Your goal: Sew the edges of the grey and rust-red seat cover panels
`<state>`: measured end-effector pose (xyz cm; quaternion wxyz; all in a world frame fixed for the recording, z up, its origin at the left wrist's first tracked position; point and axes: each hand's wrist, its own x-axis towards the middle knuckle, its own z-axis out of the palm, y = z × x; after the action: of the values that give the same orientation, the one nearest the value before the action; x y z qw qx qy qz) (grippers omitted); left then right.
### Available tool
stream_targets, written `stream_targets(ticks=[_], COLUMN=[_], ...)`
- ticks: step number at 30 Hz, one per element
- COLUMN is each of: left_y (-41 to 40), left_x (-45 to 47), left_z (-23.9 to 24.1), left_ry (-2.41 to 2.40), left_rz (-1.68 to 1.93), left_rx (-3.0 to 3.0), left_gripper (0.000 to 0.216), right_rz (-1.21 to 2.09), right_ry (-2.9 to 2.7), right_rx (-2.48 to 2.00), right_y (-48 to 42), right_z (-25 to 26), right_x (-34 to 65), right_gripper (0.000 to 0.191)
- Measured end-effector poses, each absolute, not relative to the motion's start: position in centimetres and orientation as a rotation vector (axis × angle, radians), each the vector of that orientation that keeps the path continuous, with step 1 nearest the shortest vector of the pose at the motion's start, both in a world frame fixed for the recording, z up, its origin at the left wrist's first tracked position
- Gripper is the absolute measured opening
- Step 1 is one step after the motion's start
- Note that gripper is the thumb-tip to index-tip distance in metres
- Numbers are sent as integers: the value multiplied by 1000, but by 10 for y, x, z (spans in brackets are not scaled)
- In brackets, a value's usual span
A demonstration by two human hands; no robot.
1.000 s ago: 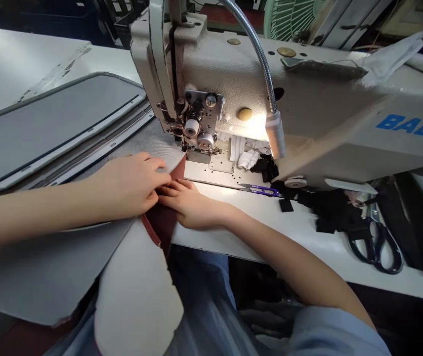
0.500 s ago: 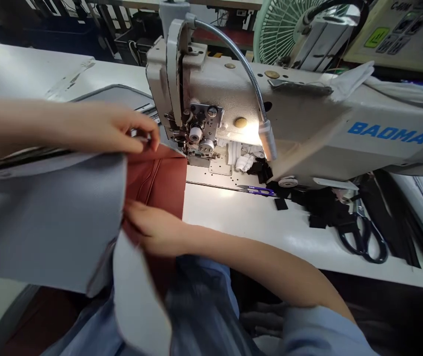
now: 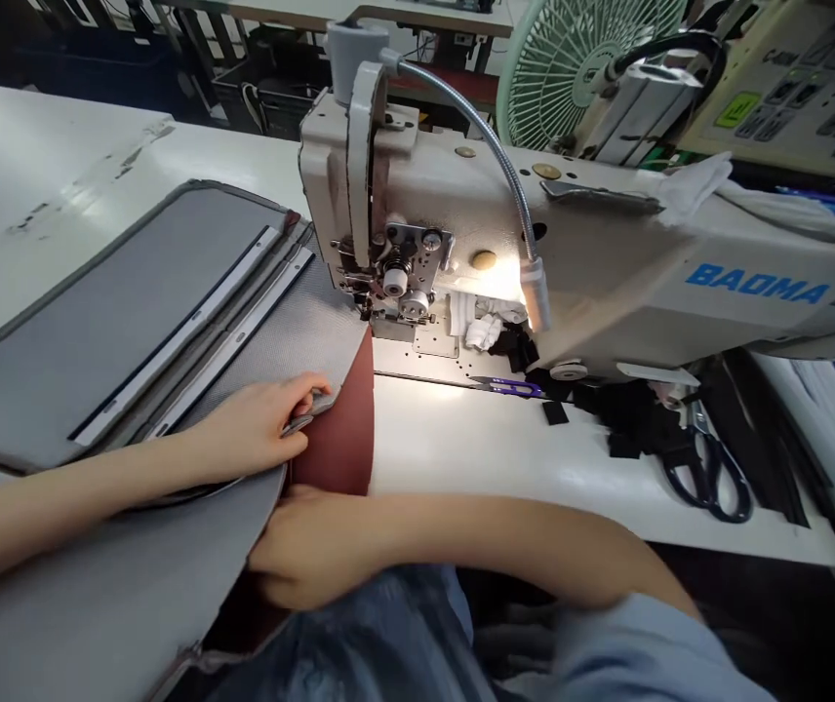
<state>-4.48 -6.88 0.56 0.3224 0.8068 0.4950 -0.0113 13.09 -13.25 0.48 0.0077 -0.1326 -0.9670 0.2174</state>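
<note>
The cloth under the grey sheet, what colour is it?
The cloth is reddish brown, clearest in the head view.

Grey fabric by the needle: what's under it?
A red-brown fabric layer shows past the edge of the grey fabric, which the left hand pinches. The right hand reaches under; its fingers are covered, as is the rest of that layer.

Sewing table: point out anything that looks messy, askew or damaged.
Black fabric scraps lie scattered beside the scissors, white rags are bunched under the sewing machine arm, and dark scuffs mark the tabletop at far left.
</note>
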Motion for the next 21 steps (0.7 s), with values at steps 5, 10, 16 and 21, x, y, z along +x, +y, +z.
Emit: stream_targets(ticks=[5,10,16,21], left_y=[-48,-62,-79,-64], left_x=[-37,-27,-30,-23], left_z=[17,4,2,-1], left_ry=[1204,1295,1378,1391], left_rz=[117,136,132,78], left_rx=[1836,1770,1825,1867], left_gripper=[46,42,48,47], right_rz=[717,188,-27,-11], right_ry=[-2806,-2878,-2948,-2921], right_rx=[-759,-779,-671,-684], right_y=[-141,-152,-141,-128], right_z=[-10,-37,-34,-36], right_x=[199,171,140,150], right_gripper=[58,45,38,39])
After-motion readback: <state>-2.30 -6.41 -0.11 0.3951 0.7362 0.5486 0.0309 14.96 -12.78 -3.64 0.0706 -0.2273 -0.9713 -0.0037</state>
